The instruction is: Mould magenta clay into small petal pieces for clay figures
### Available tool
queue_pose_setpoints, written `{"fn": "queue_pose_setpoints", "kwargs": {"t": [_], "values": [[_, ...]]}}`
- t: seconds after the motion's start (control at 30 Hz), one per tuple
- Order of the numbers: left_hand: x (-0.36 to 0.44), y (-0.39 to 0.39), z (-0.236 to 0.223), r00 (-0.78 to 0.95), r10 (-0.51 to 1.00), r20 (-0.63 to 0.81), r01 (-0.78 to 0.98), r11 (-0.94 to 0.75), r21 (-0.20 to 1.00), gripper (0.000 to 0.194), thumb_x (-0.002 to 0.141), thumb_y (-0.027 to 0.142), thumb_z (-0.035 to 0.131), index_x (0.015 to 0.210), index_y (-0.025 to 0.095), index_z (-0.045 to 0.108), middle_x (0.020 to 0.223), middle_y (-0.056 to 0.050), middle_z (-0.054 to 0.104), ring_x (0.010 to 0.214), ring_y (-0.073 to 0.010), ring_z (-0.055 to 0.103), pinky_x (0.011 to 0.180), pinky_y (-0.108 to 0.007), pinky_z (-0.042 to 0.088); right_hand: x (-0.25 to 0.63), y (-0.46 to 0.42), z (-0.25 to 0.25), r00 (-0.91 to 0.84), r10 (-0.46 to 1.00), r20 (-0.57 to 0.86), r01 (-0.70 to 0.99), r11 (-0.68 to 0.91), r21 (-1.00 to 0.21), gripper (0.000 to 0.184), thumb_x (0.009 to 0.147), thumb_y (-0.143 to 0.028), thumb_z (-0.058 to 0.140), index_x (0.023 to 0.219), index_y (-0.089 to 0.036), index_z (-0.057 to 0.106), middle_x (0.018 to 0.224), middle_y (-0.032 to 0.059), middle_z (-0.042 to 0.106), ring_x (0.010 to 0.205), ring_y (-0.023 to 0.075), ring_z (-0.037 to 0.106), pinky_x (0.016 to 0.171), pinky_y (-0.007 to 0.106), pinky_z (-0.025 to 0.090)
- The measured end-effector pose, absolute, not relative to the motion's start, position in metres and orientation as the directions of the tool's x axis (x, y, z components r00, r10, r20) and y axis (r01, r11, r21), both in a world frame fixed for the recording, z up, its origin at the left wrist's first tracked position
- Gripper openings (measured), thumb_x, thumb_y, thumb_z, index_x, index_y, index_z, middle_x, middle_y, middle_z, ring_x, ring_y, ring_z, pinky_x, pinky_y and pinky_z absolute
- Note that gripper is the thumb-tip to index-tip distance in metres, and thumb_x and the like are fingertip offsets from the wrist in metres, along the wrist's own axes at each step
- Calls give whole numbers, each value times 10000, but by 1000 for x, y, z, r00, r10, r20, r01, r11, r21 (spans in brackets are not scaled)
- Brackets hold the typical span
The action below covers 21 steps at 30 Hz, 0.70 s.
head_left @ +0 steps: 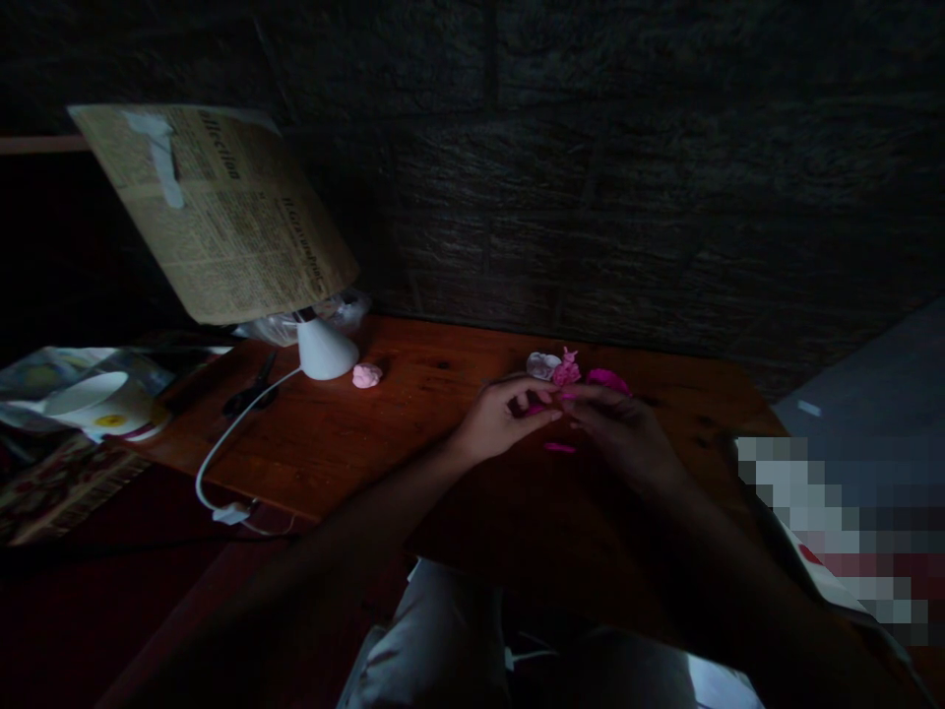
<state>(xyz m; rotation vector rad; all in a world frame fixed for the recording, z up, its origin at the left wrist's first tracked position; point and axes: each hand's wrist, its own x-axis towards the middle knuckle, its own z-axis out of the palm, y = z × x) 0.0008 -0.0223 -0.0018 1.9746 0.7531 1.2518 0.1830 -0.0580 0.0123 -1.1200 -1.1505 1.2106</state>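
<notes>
My left hand (pixel 498 418) and my right hand (pixel 627 428) meet over the wooden table, fingertips together. Between them is a small bright pink piece (pixel 567 396), pinched by both hands; its exact shape is too dark to make out. Just behind the fingers stands a pink figure (pixel 567 366) with small points on top. A whitish crumpled lump (pixel 542 365) lies to its left, and a flat magenta piece (pixel 609 380) to its right, partly behind my right hand. A thin magenta strip (pixel 559 448) rests on the table in front of my hands.
A lamp with a newsprint shade (pixel 221 212) stands at the left on the table (pixel 413 394), its white cord hanging over the edge. Near it are a pale pink lump (pixel 366 375), dark scissors (pixel 255 389) and a white paper cup (pixel 103 404). A dark wall (pixel 517 197) rises behind.
</notes>
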Motion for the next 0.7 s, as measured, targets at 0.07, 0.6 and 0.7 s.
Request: {"fn": "queue_pose_setpoints", "kwargs": {"t": [0.07, 0.6, 0.7], "values": [[1, -22, -2, 369, 763, 531, 110, -603, 790, 183, 792, 237, 772, 937, 140, 715, 834, -21, 691, 607, -70, 469, 594, -197, 398, 183, -57, 11, 36, 999, 37, -92, 40, -995, 303, 594, -422, 889, 844, -272, 804, 908, 20, 766, 796, 188, 670, 710, 318, 528], [3, -20, -7, 356, 766, 535, 87, -597, 797, 230, 787, 229, 762, 1002, 156, 720, 835, -14, 703, 596, -70, 487, 594, -198, 419, 185, -56, 11, 97, 995, 33, -88, 41, -995, 266, 603, -369, 858, 848, -285, 794, 844, 3, 721, 742, 171, 617, 693, 325, 488], [3, -21, -6, 359, 766, 533, 96, -599, 795, 235, 791, 223, 758, 1014, 156, 721, 841, -19, 706, 604, -73, 490, 606, -202, 424, 186, -56, 11, 95, 993, 72, -93, 81, -992, 244, 612, -321, 833, 848, -289, 779, 761, -12, 670, 708, 161, 580, 665, 313, 456]]}}
